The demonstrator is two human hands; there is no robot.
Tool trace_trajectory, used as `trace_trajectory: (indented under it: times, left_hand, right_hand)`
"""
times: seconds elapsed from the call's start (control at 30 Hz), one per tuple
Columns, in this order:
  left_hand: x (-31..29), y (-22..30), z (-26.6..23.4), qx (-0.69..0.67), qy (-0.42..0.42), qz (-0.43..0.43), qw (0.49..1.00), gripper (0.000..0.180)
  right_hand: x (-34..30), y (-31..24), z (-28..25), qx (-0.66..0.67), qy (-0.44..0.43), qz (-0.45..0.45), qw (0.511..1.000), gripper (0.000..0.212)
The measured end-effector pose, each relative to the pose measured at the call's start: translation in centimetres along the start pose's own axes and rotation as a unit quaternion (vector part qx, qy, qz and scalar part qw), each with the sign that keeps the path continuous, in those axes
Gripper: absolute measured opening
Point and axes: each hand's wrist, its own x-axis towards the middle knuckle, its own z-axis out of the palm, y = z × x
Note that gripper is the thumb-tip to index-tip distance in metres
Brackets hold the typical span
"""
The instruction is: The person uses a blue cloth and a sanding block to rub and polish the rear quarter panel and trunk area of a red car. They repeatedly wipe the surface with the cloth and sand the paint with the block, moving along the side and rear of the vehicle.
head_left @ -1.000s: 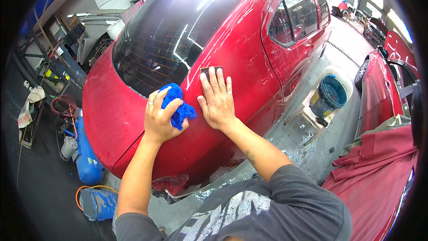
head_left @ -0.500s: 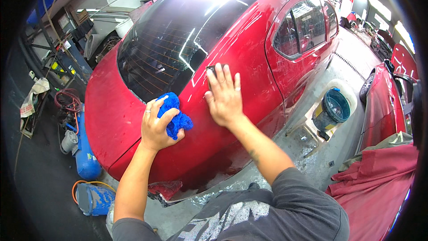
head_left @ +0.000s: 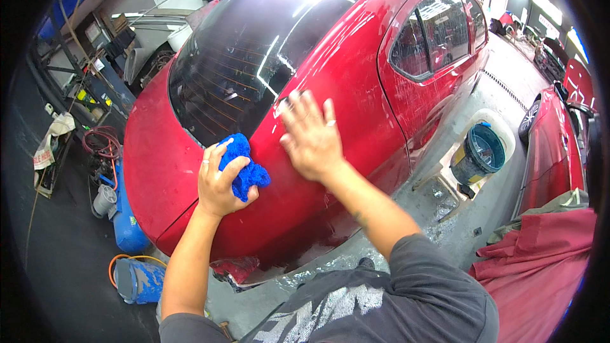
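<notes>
- The left hand (head_left: pixel 219 181) grasps a bunched blue cloth (head_left: pixel 240 147), fingers curled around it; the cloth lies over the red car's rear bodywork, near the lower corner of the rear window (head_left: pixel 232 57).
- The right hand (head_left: pixel 312 143) is released and flat, palm down and fingers spread, over the rear side panel of the red car (head_left: pixel 356 98). It is slightly blurred.
- A dark patch (head_left: pixel 286 101) shows at the right fingertips, too blurred and covered to identify.
- The two hands are near each other but apart, the cloth between them.
- To the right of the car, a dark bucket (head_left: pixel 466 164) sits on a white plastic chair (head_left: pixel 494 116).
- Farther right is a second red car (head_left: pixel 540 159), with red fabric (head_left: pixel 540 248) nearer the person.
- At the left, a blue tank (head_left: pixel 129 228) stands near a scuffed blue container (head_left: pixel 146 281) on the floor.
</notes>
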Motion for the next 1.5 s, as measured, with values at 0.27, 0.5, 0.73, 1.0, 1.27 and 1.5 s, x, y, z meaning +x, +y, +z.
trace_trajectory:
  times: [0.27, 0.5, 0.73, 1.0, 1.27, 1.5]
  left_hand:
    - [0.9, 0.2, 1.2, -0.018, 0.014, 0.001, 1.000, 0.056]
    - [-0.3, 0.0, 0.1, 0.008, -0.003, 0.000, 1.000, 0.059]
    - [0.6, 0.2, 1.0, -0.008, 0.002, 0.006, 1.000, 0.060]
    - [-0.5, -0.1, 0.0, 0.005, -0.011, 0.004, 1.000, 0.059]
    - [0.0, 0.0, 0.5, -0.009, -0.004, 0.000, 1.000, 0.057]
    - [-0.3, -0.1, -0.1, -0.015, -0.009, 0.002, 1.000, 0.057]
  right_hand:
    - [10.2, 15.4, -2.4, -0.131, 0.150, 0.114, 0.973, 0.060]
    - [-2.2, -2.7, 0.0, -0.005, -0.023, 0.019, 1.000, 0.071]
    - [8.5, 12.6, -2.3, -0.085, 0.147, 0.148, 0.974, 0.062]
    - [-2.7, -2.7, -0.2, -0.029, -0.016, 0.009, 0.999, 0.068]
    - [3.4, 2.6, -0.3, -0.168, 0.064, 0.107, 0.978, 0.067]
    - [0.3, 2.5, -1.0, -0.096, 0.039, 0.054, 0.993, 0.066]
